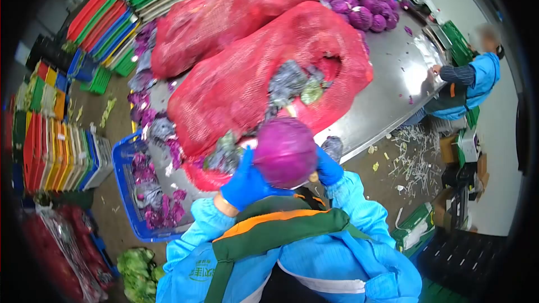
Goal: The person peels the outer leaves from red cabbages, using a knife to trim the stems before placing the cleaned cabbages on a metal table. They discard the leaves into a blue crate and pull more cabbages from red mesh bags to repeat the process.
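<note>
A round purple cabbage (285, 152) is held between my two blue-gloved hands, close in front of my chest. My left hand (245, 182) cups it from the left and below. On the right side, my right hand (329, 167) presses against it, its fingers partly hidden behind the cabbage. Just beyond lies a red mesh sack (236, 90), torn open, with dark outer leaves (289, 81) showing in the hole. Loose grey-purple leaves (224, 154) lie to the left of the cabbage, and another leaf (332, 147) rests by my right hand.
A second red sack (224, 19) lies behind. Purple cabbages (368, 5) are heaped at the metal table's (393, 87) far end. A blue crate (124, 191) holding trimmed leaves stands left. Stacked crates (67, 151) line the left; a co-worker (471, 78) stands at right.
</note>
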A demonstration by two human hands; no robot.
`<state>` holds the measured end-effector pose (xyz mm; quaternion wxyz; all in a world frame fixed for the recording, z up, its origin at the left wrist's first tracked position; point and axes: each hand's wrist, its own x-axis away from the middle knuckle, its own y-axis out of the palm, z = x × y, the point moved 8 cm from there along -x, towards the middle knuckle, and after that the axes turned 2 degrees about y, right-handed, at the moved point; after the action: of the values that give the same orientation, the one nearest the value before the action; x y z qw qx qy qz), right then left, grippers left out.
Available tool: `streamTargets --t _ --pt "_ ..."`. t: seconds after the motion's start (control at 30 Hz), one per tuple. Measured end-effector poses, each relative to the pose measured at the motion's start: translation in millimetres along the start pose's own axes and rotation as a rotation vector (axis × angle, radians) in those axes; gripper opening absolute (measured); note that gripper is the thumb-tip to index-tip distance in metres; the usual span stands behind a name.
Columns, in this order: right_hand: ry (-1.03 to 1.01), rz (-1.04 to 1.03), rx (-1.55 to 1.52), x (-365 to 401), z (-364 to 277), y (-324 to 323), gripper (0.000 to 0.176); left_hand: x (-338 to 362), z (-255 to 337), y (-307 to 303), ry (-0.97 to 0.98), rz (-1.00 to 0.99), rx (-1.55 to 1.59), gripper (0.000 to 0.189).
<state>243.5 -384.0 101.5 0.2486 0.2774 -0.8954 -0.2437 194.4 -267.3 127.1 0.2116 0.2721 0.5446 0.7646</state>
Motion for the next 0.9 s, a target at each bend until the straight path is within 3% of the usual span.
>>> streamTargets --t 0.03,0.07,0.1,0.13,0.17,0.23,0.3,0.37,0.43,0.5,0.57,0.63,0.7,0.73,0.77,0.8,0.83,0.87,0.9 --pt "-0.087 0.156 -0.205 18.6 14.8 -53.9 0.051 -26.7 -16.0 9.0 -0.116 -0.032 -0.090 0.079" --pt "-0.263 0.314 0.234 24.7 27.7 -122.5 0.051 -53.9 -28.8 12.1 -0.182 -0.029 -0.283 0.079" --pt "-0.260 0.316 0.229 32.6 34.5 -156.3 0.051 -82.0 -38.9 11.8 -0.238 -0.062 -0.429 0.072" --pt "-0.355 0.416 -0.153 43.3 35.8 -194.2 0.054 -105.2 -35.2 4.3 -0.176 0.034 -0.699 0.068" --pt "-0.439 0.509 -0.542 53.4 35.4 -227.3 0.057 -123.9 -28.7 -5.0 -0.113 0.135 -0.970 0.065" --pt "-0.404 0.689 -0.692 74.3 -0.3 -268.6 0.061 -148.2 2.3 -36.1 0.293 0.404 -1.521 0.062" --pt "-0.325 0.794 -0.591 89.3 -23.7 -319.0 0.049 -145.4 32.3 -65.0 0.687 0.625 -1.890 0.063" --pt "-0.231 0.753 -0.490 86.1 -18.9 -416.9 0.057 -130.7 59.5 -42.4 0.902 0.773 -2.221 0.067" --pt "-0.261 0.847 -0.305 87.3 -51.0 -462.3 0.047 -115.1 86.6 -39.8 0.819 0.960 -2.477 0.072" --pt "-0.307 0.931 -0.403 81.1 -71.9 -514.7 0.040 -83.6 129.5 -53.4 0.529 1.324 -2.277 0.076" --pt "-0.448 0.922 -0.102 73.1 -107.1 -545.3 0.033 -53.4 155.1 -92.4 0.415 1.303 -1.718 0.082" --pt "-0.317 0.979 -0.122 52.7 -135.6 -528.0 0.034 -47.2 166.3 -96.5 0.311 1.262 -1.733 0.078" --pt "-0.506 1.223 0.186 52.4 -173.9 -493.7 0.038 -53.9 172.5 -110.5 0.241 1.230 -1.715 0.078" --pt "-0.518 1.311 0.317 47.1 -188.5 -446.1 0.040 -62.4 170.2 -124.9 0.181 1.169 -1.701 0.079" --pt "-0.573 1.172 0.419 28.8 -197.2 -395.0 0.038 -74.8 160.3 -162.5 0.244 1.015 -1.543 0.081" --pt "-0.625 1.032 0.516 13.6 -198.1 -345.8 0.037 -77.7 155.6 -135.1 0.413 1.047 -1.800 0.082" --pt "-0.544 0.845 0.424 -5.6 -178.9 -307.3 0.035 -80.2 143.6 -95.9 0.590 1.059 -2.059 0.083" --pt "-0.333 0.707 0.408 -24.7 -153.0 -271.8 0.034 -76.8 132.0 -89.1 0.467 1.094 -2.014 0.085" --pt "-0.310 0.502 0.575 -45.0 -128.1 -233.1 0.032 -73.3 122.9 -91.4 0.462 1.089 -2.010 0.085"
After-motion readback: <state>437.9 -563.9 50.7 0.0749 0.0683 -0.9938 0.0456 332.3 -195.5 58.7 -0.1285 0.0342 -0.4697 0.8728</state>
